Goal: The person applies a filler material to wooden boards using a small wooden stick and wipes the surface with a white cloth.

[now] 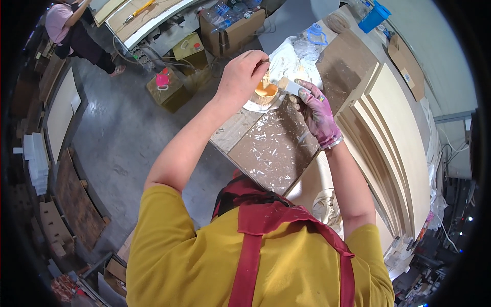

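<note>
Orange-lined bowl [263, 97] at the counter [234, 129], between two separated hands.
Bare left hand [244, 75], nearer, has the bowl at five o'clock, fingertips bunched; I cannot tell on what. Gloved right hand [319, 113] grips a pale scraper [296, 88], long axis toward ten o'clock; bowl at nine.
</note>
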